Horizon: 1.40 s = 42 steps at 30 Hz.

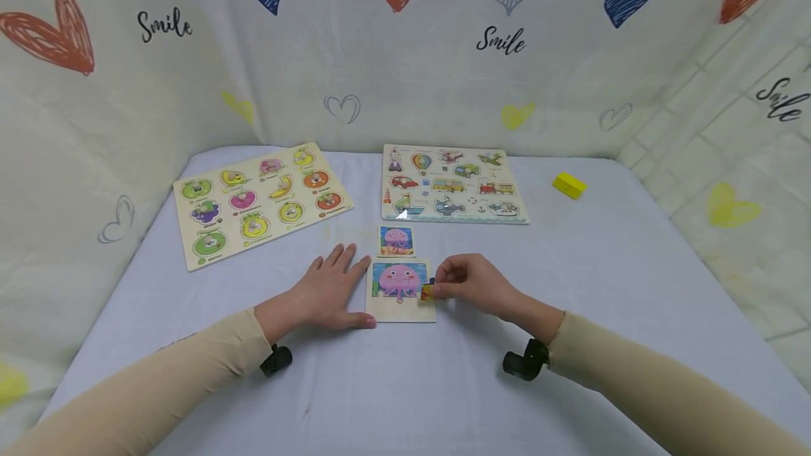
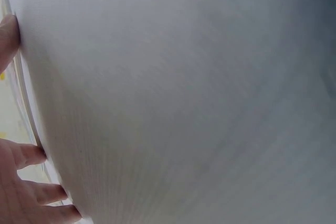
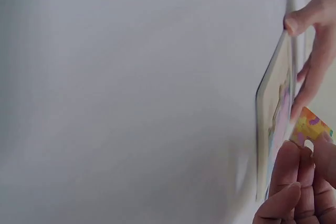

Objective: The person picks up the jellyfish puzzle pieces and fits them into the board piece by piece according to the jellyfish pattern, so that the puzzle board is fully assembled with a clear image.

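The left hand [image 1: 331, 294] lies spread against the sea-animal puzzle board [image 1: 395, 312], maybe keeping it still; the right hand [image 1: 476, 287] pinches a puzzle piece [image 1: 426, 294] by its edge, maybe for careful steering.

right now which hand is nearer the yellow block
Right. The right hand is in front of the yellow block, to its left; the left hand is farther left, at the left edge of the jellyfish puzzle board.

Curtain [image 1: 418, 83]: the word "Smile" [image 1: 165, 24], black script lettering, three times: upper left, upper centre-right, and far right, there slanting. Fruit board [image 1: 269, 206]: captions beneath the pictures, too small to read. Vehicle board [image 1: 488, 167]: tiny print, likewise illegible.
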Each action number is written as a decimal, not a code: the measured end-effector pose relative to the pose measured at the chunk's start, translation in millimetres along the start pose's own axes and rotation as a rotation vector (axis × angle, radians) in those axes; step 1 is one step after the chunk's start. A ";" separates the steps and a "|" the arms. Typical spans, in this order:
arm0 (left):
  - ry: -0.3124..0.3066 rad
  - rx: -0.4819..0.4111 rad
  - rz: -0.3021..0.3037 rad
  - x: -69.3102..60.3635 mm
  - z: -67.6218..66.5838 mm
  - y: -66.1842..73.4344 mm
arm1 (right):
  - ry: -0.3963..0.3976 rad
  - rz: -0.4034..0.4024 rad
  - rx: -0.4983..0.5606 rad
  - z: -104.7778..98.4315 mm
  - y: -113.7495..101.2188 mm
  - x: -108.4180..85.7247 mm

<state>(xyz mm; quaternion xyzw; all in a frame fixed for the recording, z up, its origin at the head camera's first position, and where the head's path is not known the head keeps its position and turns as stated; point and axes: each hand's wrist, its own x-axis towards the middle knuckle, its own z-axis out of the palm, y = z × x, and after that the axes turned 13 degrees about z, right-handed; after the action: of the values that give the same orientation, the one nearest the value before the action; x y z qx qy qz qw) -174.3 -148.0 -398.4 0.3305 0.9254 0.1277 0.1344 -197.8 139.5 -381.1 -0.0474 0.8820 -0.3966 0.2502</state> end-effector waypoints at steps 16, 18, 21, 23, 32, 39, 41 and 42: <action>-0.012 -0.007 -0.011 0.8 -0.6 -0.5 | -0.094 0.149 0.043 45.2 -39.6 20.1; -0.010 -0.004 -0.010 1.0 -0.5 -0.3 | -0.100 0.153 0.029 48.7 -42.7 20.9; -0.007 -0.001 -0.011 1.0 -0.2 -0.2 | -0.108 0.159 0.012 52.3 -46.7 21.5; -0.006 -0.001 -0.012 0.9 -0.3 -0.3 | -0.111 0.165 0.002 54.1 -48.6 22.0; -0.004 0.012 -0.004 0.1 -0.7 -0.8 | -0.080 0.160 -0.121 57.8 -56.5 23.7; -0.004 0.009 -0.004 -0.2 -2.3 0.4 | -0.051 0.153 -0.197 60.1 -60.8 24.3; -0.005 0.008 -0.002 -0.4 -2.5 0.7 | -0.039 0.143 -0.219 60.9 -61.2 24.3; -0.005 0.008 -0.001 -0.5 -2.6 0.9 | -0.035 0.140 -0.227 61.3 -61.4 24.3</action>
<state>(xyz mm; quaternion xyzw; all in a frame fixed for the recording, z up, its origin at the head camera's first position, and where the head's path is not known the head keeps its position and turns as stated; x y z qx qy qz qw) -174.3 -148.0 -395.6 0.3310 0.9257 0.1228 0.1355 -196.6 49.4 -380.9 -0.0204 0.9179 -0.2748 0.2855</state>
